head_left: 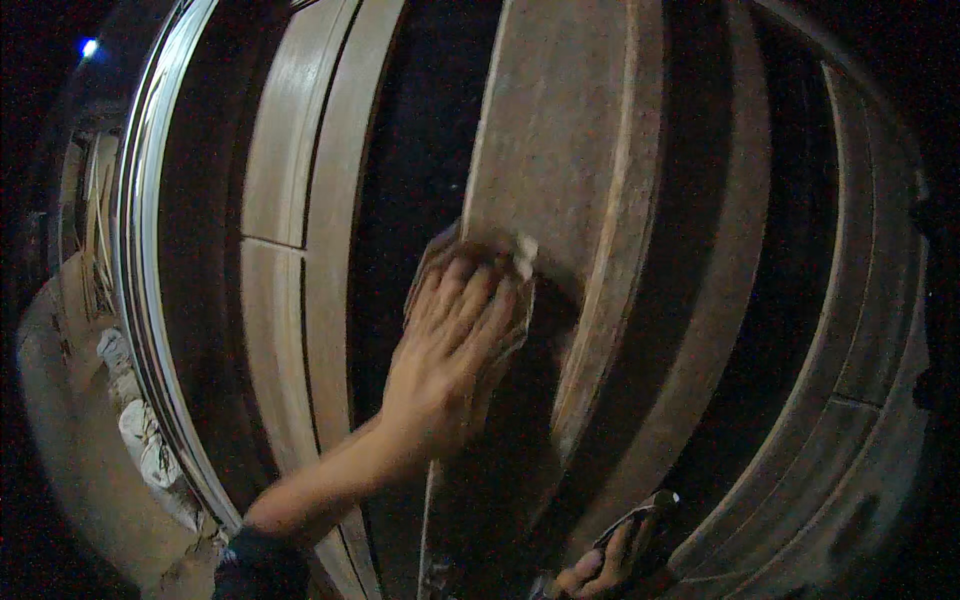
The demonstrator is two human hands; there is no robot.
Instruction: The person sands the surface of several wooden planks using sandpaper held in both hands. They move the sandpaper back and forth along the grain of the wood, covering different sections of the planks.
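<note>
Two hands: left hand (pixel 445 355) palm down, bent fingers holding a thin sheet (pixel 523 310) by a board's (pixel 555 120) left edge; right hand (pixel 613 562) curled round something dark (pixel 655 503).

Left of the rail (pixel 145 200), pale sacks (pixel 150 450) lie on the floor (pixel 75 440); thin strips (pixel 100 225) stand left of its middle, a light (pixel 90 47) left of its top.

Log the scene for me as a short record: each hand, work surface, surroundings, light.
Left hand: on a thin cloth-like piece, back of the hand showing; exact material unclear
Right hand: at lower right, fingers curled; anything held is too dark to identify
Work surface: long brown board
Surroundings: pale paneled board at left; whitish bundles farther left
Light: dim; bright lamp upper left
</note>
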